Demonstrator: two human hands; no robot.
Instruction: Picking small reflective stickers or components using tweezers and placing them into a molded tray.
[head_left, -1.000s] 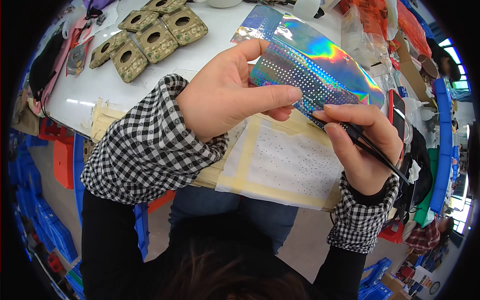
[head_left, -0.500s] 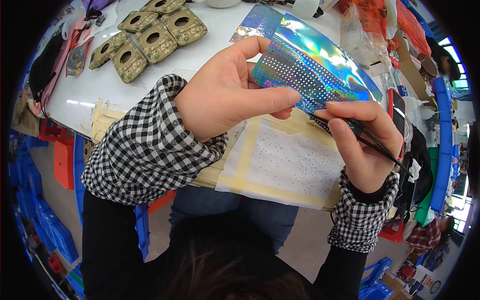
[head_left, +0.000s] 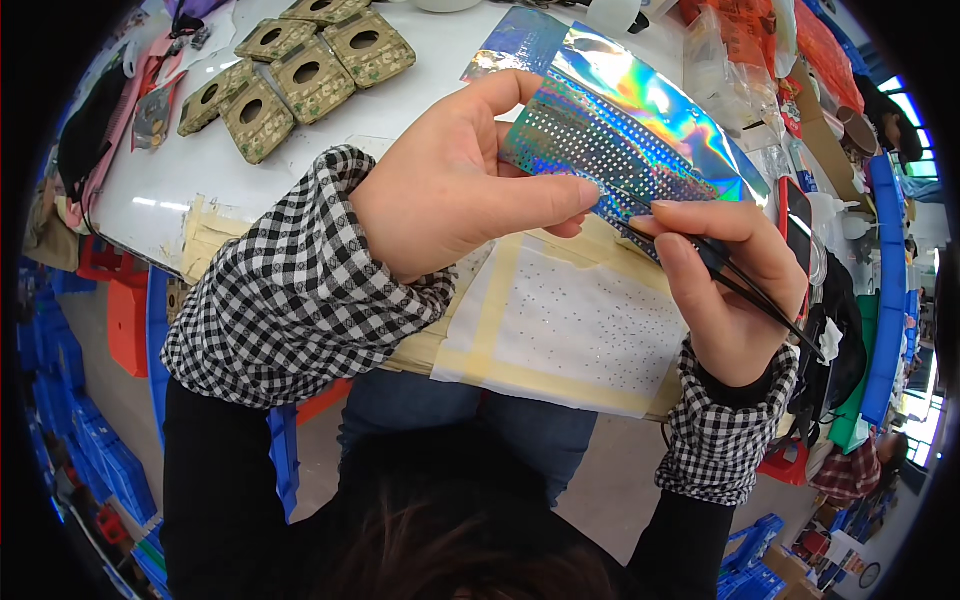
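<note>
1. Clearly, the left hand (head_left: pixel 460 185) was closed on an iridescent sheet (head_left: pixel 625 130), its thumb lying over the near edge and the index finger curled at the left edge.
2. The sheet was tilted, with rows of small pale dots across its nearer part and a smooth, rainbow-bright area beyond them.
3. It stood over the far side of a white paper (head_left: pixel 590 325), between the two hands.
4. The right hand (head_left: pixel 735 270) held slim black tweezers (head_left: pixel 765 292) between thumb and fingers, the tips reaching the sheet's near edge beside the left thumb; whether they gripped a dot, I could not tell.
5. The paper carried many scattered tiny specks and had pale yellow tape (head_left: pixel 505 300) along its left and near sides.
6. Just behind the left fingertips lay a shiny blue-silver piece (head_left: pixel 515 45); whether it joined the sheet was unclear.
7. Farther left on the white table (head_left: pixel 440 60), camouflage-patterned pieces (head_left: pixel 310 75) with dark oval openings lay grouped, some touching.
8. A red-edged phone (head_left: pixel 795 225) stood just beyond the right hand.
9. Black-and-white checked cuffs (head_left: pixel 310 280) covered both forearms near the wrists.
</note>
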